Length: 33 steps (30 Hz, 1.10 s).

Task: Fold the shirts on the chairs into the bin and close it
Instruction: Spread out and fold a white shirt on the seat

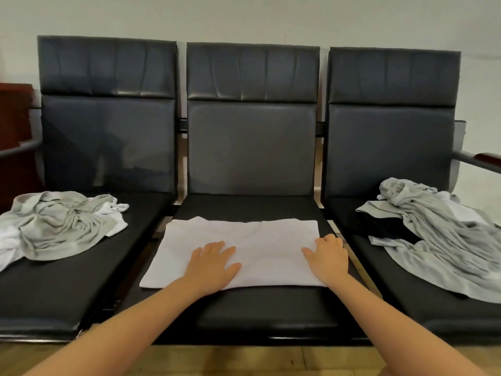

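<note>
A white shirt (244, 240) lies folded flat into a rectangle on the middle chair seat (257, 305). My left hand (212, 263) rests flat on its near middle, fingers spread. My right hand (329, 256) lies on the shirt's right edge, fingers slightly bent over the cloth. On the left seat sits a crumpled heap of grey and white shirts (57, 226). A second crumpled heap of grey shirts (439, 240) with a dark garment under it covers the right seat. No bin is in view.
Three black padded chairs stand joined in a row against a pale wall. A metal armrest with a wooden top (479, 160) juts out at the right, another armrest (19, 149) at the left. Wooden floor (244, 359) runs along the front.
</note>
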### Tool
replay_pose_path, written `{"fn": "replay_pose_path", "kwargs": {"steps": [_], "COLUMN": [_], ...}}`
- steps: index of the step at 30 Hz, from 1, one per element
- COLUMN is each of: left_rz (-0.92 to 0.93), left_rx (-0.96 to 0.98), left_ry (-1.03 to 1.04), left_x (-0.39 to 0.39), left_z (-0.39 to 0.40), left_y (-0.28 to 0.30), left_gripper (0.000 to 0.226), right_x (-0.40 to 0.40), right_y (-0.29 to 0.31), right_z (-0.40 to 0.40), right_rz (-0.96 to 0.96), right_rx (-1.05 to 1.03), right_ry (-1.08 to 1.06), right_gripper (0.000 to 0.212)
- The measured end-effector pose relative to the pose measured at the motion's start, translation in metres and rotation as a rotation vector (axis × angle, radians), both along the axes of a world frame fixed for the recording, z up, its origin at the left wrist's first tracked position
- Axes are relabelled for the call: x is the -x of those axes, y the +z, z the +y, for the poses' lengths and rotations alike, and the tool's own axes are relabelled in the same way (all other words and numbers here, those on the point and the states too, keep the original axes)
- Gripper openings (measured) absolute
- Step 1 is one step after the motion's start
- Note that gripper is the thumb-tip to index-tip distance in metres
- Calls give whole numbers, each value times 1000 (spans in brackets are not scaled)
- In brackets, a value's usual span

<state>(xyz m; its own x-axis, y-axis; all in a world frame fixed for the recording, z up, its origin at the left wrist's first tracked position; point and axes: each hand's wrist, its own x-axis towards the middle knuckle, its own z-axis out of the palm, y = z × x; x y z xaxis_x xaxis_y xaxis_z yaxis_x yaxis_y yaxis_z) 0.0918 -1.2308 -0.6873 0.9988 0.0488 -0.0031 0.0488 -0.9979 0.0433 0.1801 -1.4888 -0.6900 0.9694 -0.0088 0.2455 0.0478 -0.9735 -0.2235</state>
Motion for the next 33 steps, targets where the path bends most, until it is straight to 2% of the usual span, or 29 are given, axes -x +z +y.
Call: {"fn": "replay_pose_path", "kwargs": {"steps": [6, 9, 15, 18, 21, 24, 27, 29, 33], "left_rz": [-53, -97, -136, -170, -224, -239, -198, -175, -181], "left_rx": [53, 78, 308, 381, 394, 385, 403, 404, 399], "left_ry": [-12, -21, -27, -4, 64, 129, 177, 201, 218], "left_x": [37, 40, 40, 39, 38, 39, 43, 46, 50], "left_z": [-13, -13, 0, 7, 19, 36, 52, 59, 64], "left_y": [0, 5, 13, 19, 27, 30, 28, 25, 23], "left_gripper": [55, 49, 29, 25, 24, 25, 24, 24, 25], "right_x": [32, 38, 35, 35, 35, 42, 54, 64, 79], "right_y": [7, 11, 27, 38, 51, 60, 62, 63, 63], "right_z": [-3, -3, -3, 7, 33, 67, 102, 123, 148], "right_rz": [15, 59, 188, 209, 144, 40, 14, 87, 490], "right_rx": [-152, -408, -1039, -1212, -1185, -968, -784, -696, -469], "right_ry": [81, 125, 74, 36, 71, 249, 459, 584, 720], "right_gripper": [35, 32, 34, 30, 29, 33, 28, 28, 39]}}
